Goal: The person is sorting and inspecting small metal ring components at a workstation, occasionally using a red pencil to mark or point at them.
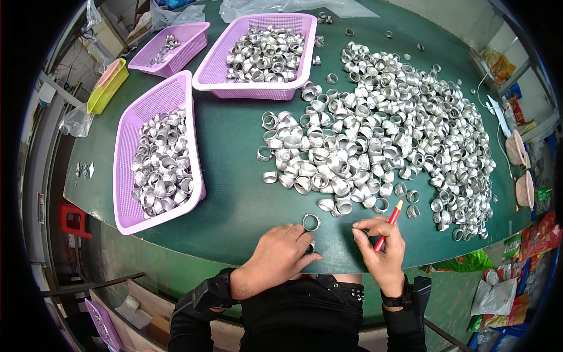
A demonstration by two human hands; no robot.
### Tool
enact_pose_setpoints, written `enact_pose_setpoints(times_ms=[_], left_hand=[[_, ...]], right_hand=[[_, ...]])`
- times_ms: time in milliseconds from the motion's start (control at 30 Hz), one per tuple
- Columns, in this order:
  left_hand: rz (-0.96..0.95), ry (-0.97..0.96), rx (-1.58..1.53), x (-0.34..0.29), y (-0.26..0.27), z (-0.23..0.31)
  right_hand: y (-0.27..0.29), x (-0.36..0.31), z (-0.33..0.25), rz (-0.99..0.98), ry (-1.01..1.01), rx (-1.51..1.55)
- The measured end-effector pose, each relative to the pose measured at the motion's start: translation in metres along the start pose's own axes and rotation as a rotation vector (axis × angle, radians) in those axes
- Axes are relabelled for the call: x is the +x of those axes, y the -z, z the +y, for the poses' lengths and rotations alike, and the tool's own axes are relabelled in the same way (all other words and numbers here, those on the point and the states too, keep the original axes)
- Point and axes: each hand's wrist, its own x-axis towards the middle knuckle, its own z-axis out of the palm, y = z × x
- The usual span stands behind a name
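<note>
My left hand (280, 253) is at the table's front edge, its fingers curled around a silver metal ring (311, 247) that shows partly between fingers and thumb. Just beyond the fingertips, another silver ring (311, 222) rests on the green table (234, 176). To the right, my right hand (382, 253) is closed on a red pencil (390, 226) with a pale tip, which slants up between the fingers. Its thumb and index fingertip come close together; whether they pinch anything is too small to tell. A large spread pile of silver rings (363, 141) lies beyond both hands.
Silver rings fill a purple basket (120, 176) at left and another purple basket (252, 94) at the back. A smaller purple basket (196, 44) holds a few pieces beside a yellow basket (108, 88). Clear plastic sheeting (293, 7) lies at the far edge. Bags (495, 296) stand low at right.
</note>
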Motion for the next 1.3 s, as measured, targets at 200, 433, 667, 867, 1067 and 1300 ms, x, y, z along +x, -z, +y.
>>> enact_pose_setpoints(times_ms=[200, 433, 667, 867, 1067, 1300], left_hand=[[0.083, 0.137, 0.112, -0.004, 0.009, -0.006], [0.14, 0.266, 0.249, -0.001, 0.017, -0.007], [0.011, 0.072, 0.096, 0.015, 0.004, 0.001], [0.023, 0.03, 0.035, 0.013, 0.008, 0.003], [0.103, 0.124, -0.33, 0.006, 0.005, 0.014], [0.047, 0.24, -0.83, 0.002, -0.002, 0.014]], right_hand=[[-0.019, 0.021, -0.002, -0.018, 0.097, -0.263], [0.004, 0.008, -0.002, -0.041, -0.046, -0.192], [0.019, -0.01, -0.009, -0.168, -0.148, -0.27], [0.025, -0.021, 0.005, -0.268, -0.137, -0.187], [0.02, -0.017, -0.002, -0.202, -0.167, -0.145], [0.014, -0.027, -0.003, -0.208, -0.294, 0.109]])
